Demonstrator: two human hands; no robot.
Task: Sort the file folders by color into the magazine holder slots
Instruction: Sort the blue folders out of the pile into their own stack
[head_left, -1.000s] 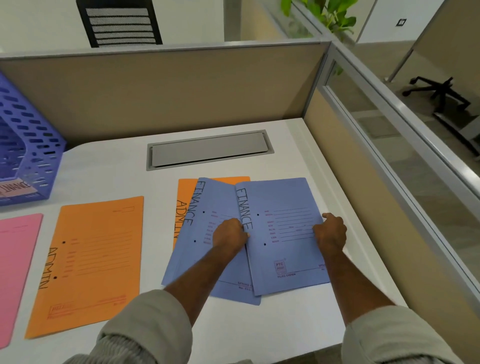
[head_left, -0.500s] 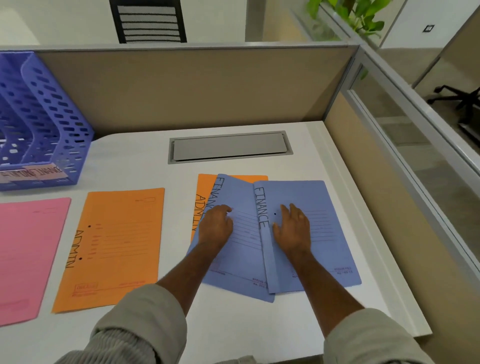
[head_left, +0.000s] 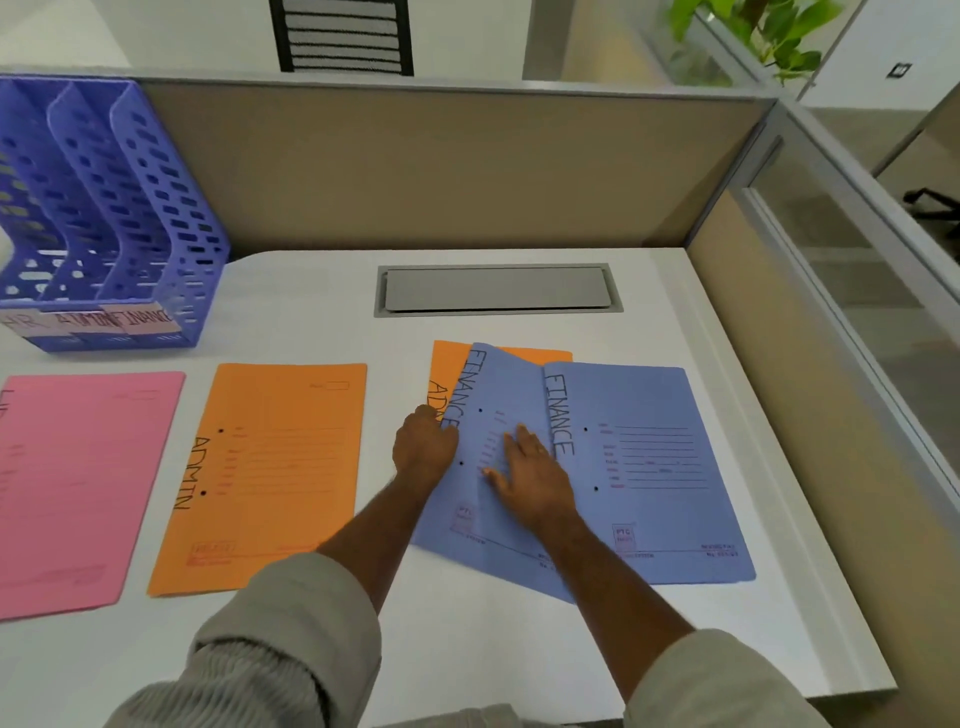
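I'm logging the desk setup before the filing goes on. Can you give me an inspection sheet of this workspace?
Surface: white desk, flat.
Job's things: two blue folders overlapping, over an orange folder; another orange folder; pink folder; purple holder, slots look empty.
Clutter: nothing seen.
Grippers: left hand at the lower blue folder's edge; right hand flat on it.
Cables: nothing seen; grey hatch closed.
Surroundings: beige partition, plant.
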